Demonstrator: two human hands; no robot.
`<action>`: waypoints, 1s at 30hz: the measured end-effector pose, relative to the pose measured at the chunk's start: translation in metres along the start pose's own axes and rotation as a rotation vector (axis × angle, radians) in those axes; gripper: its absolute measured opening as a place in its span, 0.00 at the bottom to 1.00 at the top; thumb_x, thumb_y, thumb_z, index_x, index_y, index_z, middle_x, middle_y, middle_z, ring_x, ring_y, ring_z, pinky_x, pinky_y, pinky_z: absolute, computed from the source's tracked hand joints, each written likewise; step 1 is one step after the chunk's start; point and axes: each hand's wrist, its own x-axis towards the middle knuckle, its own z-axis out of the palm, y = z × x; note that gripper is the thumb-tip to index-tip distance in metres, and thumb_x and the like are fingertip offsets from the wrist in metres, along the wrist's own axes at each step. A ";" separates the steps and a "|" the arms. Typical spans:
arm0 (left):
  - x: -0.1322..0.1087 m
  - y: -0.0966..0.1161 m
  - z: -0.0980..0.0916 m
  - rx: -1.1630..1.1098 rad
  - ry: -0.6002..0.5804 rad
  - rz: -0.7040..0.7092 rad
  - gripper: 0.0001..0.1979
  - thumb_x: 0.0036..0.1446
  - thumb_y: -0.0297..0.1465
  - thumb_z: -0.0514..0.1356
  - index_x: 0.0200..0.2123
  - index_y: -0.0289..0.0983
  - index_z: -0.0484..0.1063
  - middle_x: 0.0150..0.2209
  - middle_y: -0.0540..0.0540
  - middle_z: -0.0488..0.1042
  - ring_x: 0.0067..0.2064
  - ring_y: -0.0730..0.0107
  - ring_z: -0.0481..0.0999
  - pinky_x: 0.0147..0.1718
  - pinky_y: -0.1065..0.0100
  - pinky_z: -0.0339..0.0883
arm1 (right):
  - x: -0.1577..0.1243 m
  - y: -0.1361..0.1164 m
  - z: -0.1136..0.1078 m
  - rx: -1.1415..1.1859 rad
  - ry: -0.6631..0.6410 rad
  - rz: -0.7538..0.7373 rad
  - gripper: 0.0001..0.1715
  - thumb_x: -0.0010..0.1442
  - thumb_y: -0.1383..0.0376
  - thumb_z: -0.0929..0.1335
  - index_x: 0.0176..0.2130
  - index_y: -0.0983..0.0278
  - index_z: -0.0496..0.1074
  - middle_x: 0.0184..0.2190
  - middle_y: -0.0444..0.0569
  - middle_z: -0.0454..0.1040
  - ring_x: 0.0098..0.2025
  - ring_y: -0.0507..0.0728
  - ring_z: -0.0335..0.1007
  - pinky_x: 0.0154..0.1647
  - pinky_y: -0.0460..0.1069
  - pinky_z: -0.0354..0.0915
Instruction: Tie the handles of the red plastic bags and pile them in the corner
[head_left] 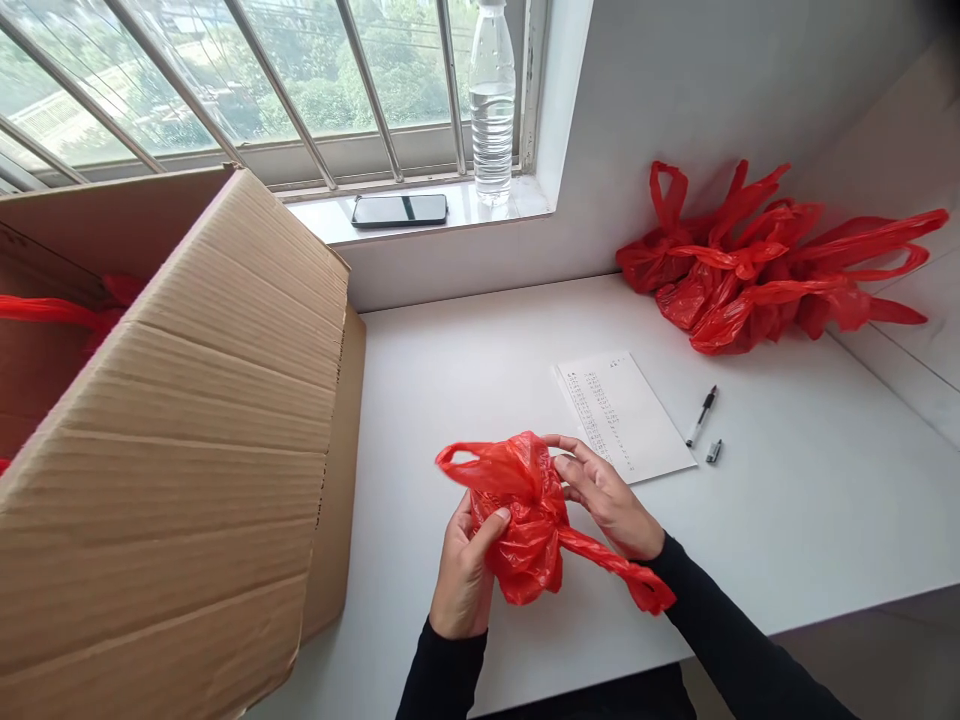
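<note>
A crumpled red plastic bag [529, 525] is held over the white table [787, 520], near its front edge. My left hand [465, 575] grips the bag's lower left side, thumb pressed into the plastic. My right hand [604, 495] is closed on the bag's upper right part, fingers pinching the plastic. One twisted handle of the bag trails down to the right, across my right sleeve. Another handle loops out to the left.
A large open cardboard box [187, 440] fills the left, with red plastic showing inside. A printed sheet [622, 415], a pen [702, 415] and its cap [713, 451] lie mid-table. A heap of red bags [757, 265] sits at the back right. A phone [400, 210] and water bottle [492, 105] rest on the sill.
</note>
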 end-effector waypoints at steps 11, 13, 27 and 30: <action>0.009 -0.011 -0.015 -0.055 -0.010 -0.017 0.18 0.57 0.37 0.68 0.49 0.39 0.75 0.47 0.42 0.81 0.45 0.56 0.81 0.47 0.60 0.73 | -0.004 -0.002 0.007 -0.033 -0.146 0.049 0.19 0.67 0.51 0.67 0.49 0.62 0.73 0.39 0.46 0.76 0.40 0.55 0.72 0.48 0.52 0.68; 0.007 -0.010 -0.012 -0.070 0.002 -0.009 0.18 0.59 0.37 0.67 0.52 0.40 0.74 0.48 0.42 0.80 0.47 0.55 0.80 0.49 0.59 0.72 | -0.004 0.000 0.008 -0.019 -0.207 0.074 0.21 0.66 0.52 0.69 0.52 0.61 0.72 0.41 0.48 0.76 0.42 0.56 0.73 0.51 0.55 0.68; 0.006 -0.012 -0.011 0.005 -0.080 0.039 0.26 0.55 0.34 0.69 0.57 0.39 0.71 0.54 0.38 0.77 0.56 0.47 0.76 0.55 0.54 0.69 | -0.002 0.009 -0.003 0.162 -0.119 0.093 0.22 0.64 0.56 0.71 0.55 0.59 0.70 0.48 0.51 0.78 0.49 0.58 0.76 0.53 0.54 0.68; 0.009 -0.015 -0.011 -0.009 -0.048 -0.004 0.19 0.58 0.37 0.68 0.50 0.37 0.74 0.52 0.39 0.79 0.54 0.49 0.77 0.54 0.55 0.70 | -0.001 0.010 -0.001 0.181 -0.077 0.075 0.21 0.66 0.54 0.70 0.54 0.60 0.70 0.48 0.51 0.79 0.48 0.58 0.77 0.52 0.54 0.69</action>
